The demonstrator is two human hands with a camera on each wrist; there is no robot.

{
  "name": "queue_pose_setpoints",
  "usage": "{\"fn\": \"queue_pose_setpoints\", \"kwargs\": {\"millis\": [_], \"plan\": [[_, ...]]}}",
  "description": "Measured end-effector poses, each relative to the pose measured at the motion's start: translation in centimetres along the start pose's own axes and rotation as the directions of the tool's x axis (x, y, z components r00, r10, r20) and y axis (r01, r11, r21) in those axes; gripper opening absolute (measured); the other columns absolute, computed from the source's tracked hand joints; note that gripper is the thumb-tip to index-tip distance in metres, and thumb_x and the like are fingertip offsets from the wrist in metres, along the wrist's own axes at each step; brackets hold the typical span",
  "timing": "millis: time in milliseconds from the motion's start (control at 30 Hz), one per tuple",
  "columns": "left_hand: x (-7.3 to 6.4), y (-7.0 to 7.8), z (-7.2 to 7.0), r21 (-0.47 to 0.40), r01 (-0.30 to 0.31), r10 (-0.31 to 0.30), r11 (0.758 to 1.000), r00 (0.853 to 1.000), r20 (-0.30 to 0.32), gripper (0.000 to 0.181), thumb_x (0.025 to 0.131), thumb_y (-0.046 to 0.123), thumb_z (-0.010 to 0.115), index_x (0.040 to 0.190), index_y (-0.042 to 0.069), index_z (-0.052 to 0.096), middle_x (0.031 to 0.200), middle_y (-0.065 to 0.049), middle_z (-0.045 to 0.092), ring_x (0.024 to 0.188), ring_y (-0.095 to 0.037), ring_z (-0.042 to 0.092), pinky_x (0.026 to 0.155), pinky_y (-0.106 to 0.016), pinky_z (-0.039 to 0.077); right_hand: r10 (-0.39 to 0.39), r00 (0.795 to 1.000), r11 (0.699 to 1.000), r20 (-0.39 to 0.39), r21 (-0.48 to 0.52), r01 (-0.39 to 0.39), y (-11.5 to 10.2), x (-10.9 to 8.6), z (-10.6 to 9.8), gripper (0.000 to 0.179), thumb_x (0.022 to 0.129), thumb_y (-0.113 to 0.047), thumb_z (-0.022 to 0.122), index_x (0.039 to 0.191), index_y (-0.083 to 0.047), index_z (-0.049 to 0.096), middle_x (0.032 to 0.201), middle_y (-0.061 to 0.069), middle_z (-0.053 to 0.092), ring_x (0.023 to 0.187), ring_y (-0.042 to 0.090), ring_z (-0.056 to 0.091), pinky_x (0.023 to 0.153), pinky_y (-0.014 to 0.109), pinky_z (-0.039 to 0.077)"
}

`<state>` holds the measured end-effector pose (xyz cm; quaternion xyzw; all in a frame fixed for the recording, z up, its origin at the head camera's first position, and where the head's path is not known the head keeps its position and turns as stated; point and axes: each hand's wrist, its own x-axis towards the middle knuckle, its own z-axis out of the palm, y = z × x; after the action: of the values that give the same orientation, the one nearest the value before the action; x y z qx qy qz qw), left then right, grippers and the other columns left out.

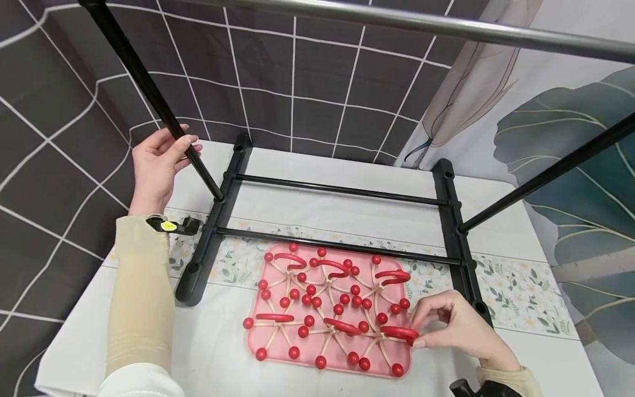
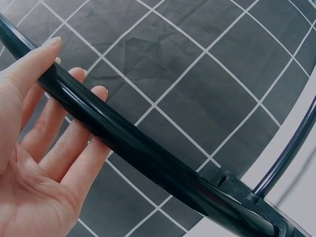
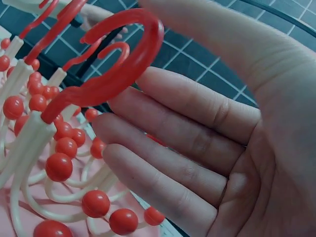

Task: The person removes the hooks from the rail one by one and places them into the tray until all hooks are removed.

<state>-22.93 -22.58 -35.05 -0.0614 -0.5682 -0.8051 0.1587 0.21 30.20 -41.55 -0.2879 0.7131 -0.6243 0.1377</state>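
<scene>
In the head view, my left hand [image 1: 157, 165] holds a slanting black metal pole [image 1: 171, 124] of a rack, thumb on one side. Its fingers [image 2: 69, 148] lie along the other side in the left wrist view. At the lower right, my right hand [image 1: 453, 328] pinches the red hook-shaped handle of a head massager [image 1: 398, 333] between thumb and fingers. Cream prongs with red ball tips spread below that handle. The massager stands on a pink tray [image 1: 292, 363] with several more like it, two rows in all. The hook's curve [image 3: 123, 74] fills the right wrist view's upper middle.
The rack's black base [image 1: 342, 188] has two crossbars between thick feet; the tray lies by the front bar. Another slanting pole [image 1: 545, 173] rises at right. A silver rail [image 1: 397, 21] crosses the top. A white, flower-banded cloth [image 1: 208, 336] covers the table; dark checked fabric hangs behind.
</scene>
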Motion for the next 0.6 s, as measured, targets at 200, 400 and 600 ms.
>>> {"fn": "queue_pose_setpoints", "kwargs": {"millis": [200, 400, 600], "plan": [[0.0, 0.1, -0.1, 0.001, -0.008, 0.008, 1.0, 1.0, 0.001, 0.033, 0.088, -0.001, 0.079, 0.119, -0.008, 0.07, 0.098, -0.016, 0.074, 0.082, -0.023, 0.075, 0.079, -0.03, 0.06, -0.23, 0.968, 0.962, -0.098, 0.127, 0.242, -0.7, 0.1, -1.6, 0.031, 0.09, 0.019, 0.046, 0.113, 0.013, 0.066, 0.111, 0.025, 0.07, 0.102, 0.03, 0.072, 0.09, 0.037, 0.058], [-0.1, 0.0, -0.1, 0.005, -0.007, 0.007, 1.0, 1.0, 0.008, 0.034, 0.088, -0.001, 0.079, 0.119, -0.009, 0.069, 0.099, -0.016, 0.073, 0.083, -0.023, 0.075, 0.08, -0.03, 0.06, -0.399, 0.843, 0.867, -0.361, 0.152, 0.475, -3.3, 0.3, -3.5, 0.035, 0.096, 0.012, 0.034, 0.117, 0.027, 0.057, 0.122, 0.034, 0.064, 0.113, 0.037, 0.067, 0.104, 0.037, 0.049], [-0.2, -0.1, -0.3, 0.036, -0.007, 0.007, 0.999, 1.0, 0.009, 0.03, 0.088, 0.001, 0.079, 0.117, -0.005, 0.072, 0.099, -0.015, 0.074, 0.083, -0.022, 0.075, 0.08, -0.029, 0.06, -0.445, 0.614, 0.765, -0.652, 0.08, 0.639, -5.1, -0.4, -6.2, 0.03, 0.089, 0.014, 0.048, 0.107, 0.038, 0.05, 0.112, 0.043, 0.061, 0.109, 0.046, 0.067, 0.098, 0.043, 0.054]]}}
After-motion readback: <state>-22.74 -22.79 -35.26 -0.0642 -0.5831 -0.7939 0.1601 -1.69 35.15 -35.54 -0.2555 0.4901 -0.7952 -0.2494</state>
